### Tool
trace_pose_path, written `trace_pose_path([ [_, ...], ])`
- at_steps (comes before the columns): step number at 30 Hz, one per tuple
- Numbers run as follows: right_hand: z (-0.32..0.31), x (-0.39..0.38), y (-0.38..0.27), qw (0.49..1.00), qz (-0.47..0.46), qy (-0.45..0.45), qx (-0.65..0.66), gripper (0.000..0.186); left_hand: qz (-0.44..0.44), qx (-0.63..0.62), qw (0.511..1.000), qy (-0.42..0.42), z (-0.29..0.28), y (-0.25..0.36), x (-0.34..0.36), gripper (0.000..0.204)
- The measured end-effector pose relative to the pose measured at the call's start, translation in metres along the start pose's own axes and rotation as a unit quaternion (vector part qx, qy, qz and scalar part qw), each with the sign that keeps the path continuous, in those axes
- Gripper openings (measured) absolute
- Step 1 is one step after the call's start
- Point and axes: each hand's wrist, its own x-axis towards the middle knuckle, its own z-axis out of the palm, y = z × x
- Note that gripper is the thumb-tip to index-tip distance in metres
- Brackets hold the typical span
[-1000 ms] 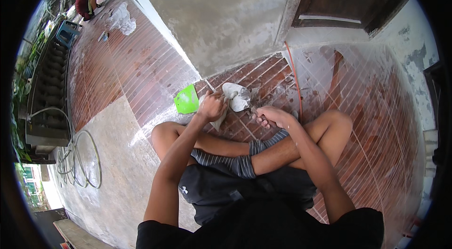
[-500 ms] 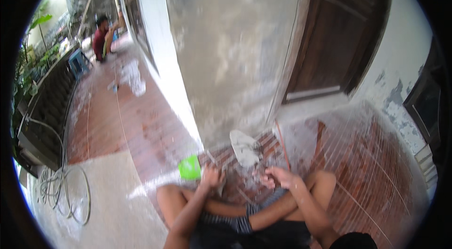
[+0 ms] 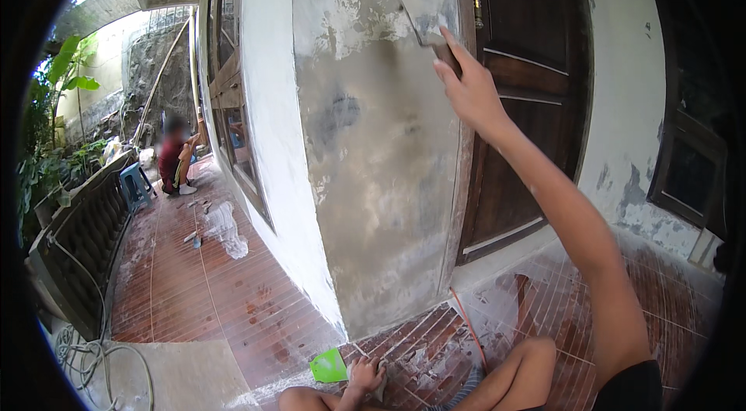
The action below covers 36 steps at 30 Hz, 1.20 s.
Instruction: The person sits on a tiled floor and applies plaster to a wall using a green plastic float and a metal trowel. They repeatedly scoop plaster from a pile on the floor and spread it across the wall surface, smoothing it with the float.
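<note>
The right hand point(image 3: 472, 96) clasps a trowel point(image 3: 445, 53), its blade point(image 3: 413, 26) up-left at the wall point(image 3: 381, 217). The left hand point(image 3: 364, 374), grip unclear, is right beside a green plastic piece point(image 3: 329, 366).

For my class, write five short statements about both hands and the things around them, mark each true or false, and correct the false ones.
1. The right hand holds a trowel up by the patchy wall. True.
2. A green sheet lies beside the left hand. True.
3. The left hand is higher than the right. False: the right is higher.
4. The stool is red. False: it is blue.
5. An orange cord lies on the floor. True.
</note>
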Motion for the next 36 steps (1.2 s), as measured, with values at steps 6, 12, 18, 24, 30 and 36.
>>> trace_pose_path([
  [6,0.026,0.112,0.02,0.975,-0.008,0.13,-0.181,0.051,-0.028,0.011,0.999,-0.025,-0.011,0.008,-0.002,0.04],
  [12,0.052,0.106,0.035,0.96,-0.002,0.085,-0.267,0.052,-0.033,0.021,0.998,-0.046,-0.017,0.012,0.002,0.042],
  [18,0.028,0.08,0.035,0.947,-0.059,0.004,-0.317,0.049,-0.026,0.025,0.999,-0.04,-0.006,0.006,0.004,0.043],
  [24,-0.004,0.117,0.03,0.962,-0.007,0.11,-0.249,0.039,-0.019,0.028,0.999,-0.034,-0.002,0.002,0.004,0.042],
  [30,0.035,0.122,0.03,0.976,-0.002,0.096,-0.196,0.034,-0.027,0.029,0.999,-0.025,-0.009,0.005,0.003,0.04],
  [36,0.026,0.081,0.036,0.984,-0.1,0.019,-0.143,0.037,-0.018,0.034,0.999,-0.03,-0.003,0.006,0.005,0.038],
])
